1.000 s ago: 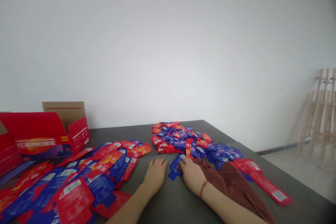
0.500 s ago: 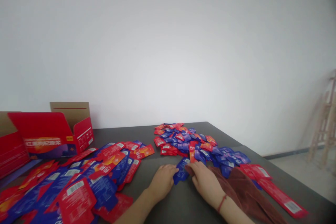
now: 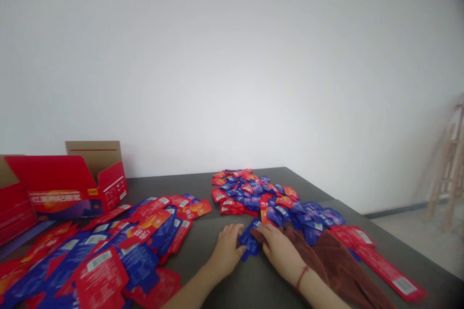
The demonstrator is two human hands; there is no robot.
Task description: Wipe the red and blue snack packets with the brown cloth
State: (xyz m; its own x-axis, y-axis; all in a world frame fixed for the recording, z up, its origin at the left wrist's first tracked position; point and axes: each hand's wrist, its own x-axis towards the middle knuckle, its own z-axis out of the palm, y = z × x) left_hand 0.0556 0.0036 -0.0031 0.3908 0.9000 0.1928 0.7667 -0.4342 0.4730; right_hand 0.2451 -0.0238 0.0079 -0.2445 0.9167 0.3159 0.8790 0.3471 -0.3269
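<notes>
A blue packet (image 3: 248,242) lies on the dark table in front of me, between my two hands. At its left edge is my left hand (image 3: 226,247), with thumb and fingers apart around that side. My right hand (image 3: 281,251), a red string bracelet at its wrist, pinches a bunched end of a brown cloth (image 3: 339,265) against the packet's right side. The rest of the cloth trails to the right under and beside my forearm. Just beyond the hands, a pile of small red, blue and purple packets (image 3: 250,193) begins.
Many larger red and blue packets (image 3: 105,270) lie heaped on the left. Behind them stands an open red carton (image 3: 68,183) with raised flaps. A long red packet (image 3: 389,270) lies by the right edge of the dark table (image 3: 195,251). Wooden easel-like stands (image 3: 447,174) lean farther right.
The blue packet has turned slightly and shifted a little towards me. My left thumb and fingers have spread apart. The right hand has moved slightly left with the cloth.
</notes>
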